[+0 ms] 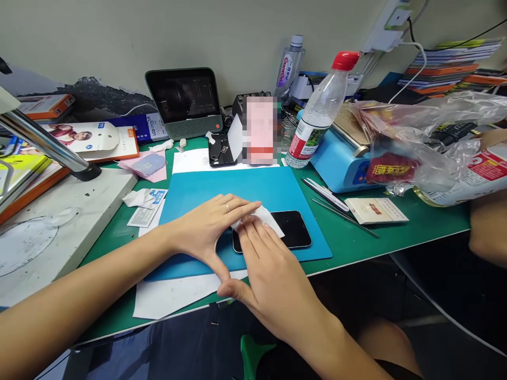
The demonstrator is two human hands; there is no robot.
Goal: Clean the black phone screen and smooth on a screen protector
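Observation:
A smartphone [298,230] with a dark screen lies on a blue mat [245,182]. Over its left part is a small white wipe [273,221], pressed down by the fingertips of my right hand [273,264], fingers close together and thumb out to the left. My left hand [209,221], wearing a ring, reaches across from the left with fingers stretched out and thumb apart. Its fingertips lie by the wipe's upper left edge; whether they touch the phone's edge is hidden. The two thumbs meet near the mat's front edge.
Tweezers [344,216] and a cigarette pack [376,210] lie right of the mat. A red-capped bottle [317,116] stands behind, beside a blue device [340,163]. A tablet-like screen [184,103] is at the back. Left is a white lamp base [95,211]. Another person's arm [489,227] shows at right.

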